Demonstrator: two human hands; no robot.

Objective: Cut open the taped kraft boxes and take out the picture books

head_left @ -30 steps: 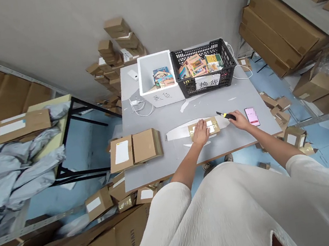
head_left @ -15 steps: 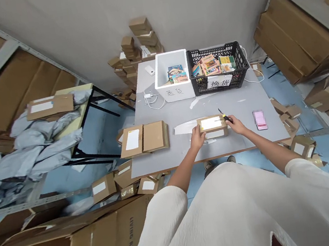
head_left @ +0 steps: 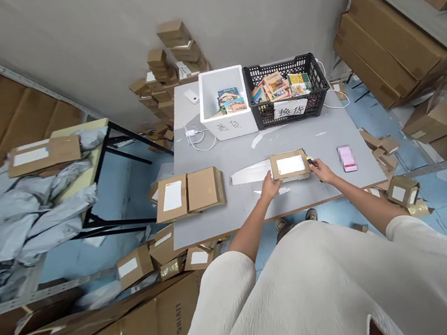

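Observation:
A small cardboard box [head_left: 290,165] with a white label on top lies near the front of the grey table [head_left: 222,215]. My left hand [head_left: 270,186] is closed on its left front corner. In my right hand [head_left: 322,171] is a utility knife [head_left: 311,161] with a black and yellow handle. The knife is at the box's right side, its tip by the far right corner; whether the blade cuts into the cardboard I cannot tell. To the left lie two more cardboard boxes side by side, a labelled box [head_left: 172,197] and a plain box [head_left: 203,189].
Behind stand a white foam box [head_left: 229,127] and a black plastic crate [head_left: 291,113], both holding books. A pink-screened phone [head_left: 347,158] lies at the right. Grey parcels [head_left: 25,227] cover a side table, stacked boxes [head_left: 184,52] rise by the wall, and loose cartons [head_left: 135,265] crowd the floor.
The box's front face shows less now. My right hand has brought the knife from over the label to the box's right side. My left hand stays at the left corner.

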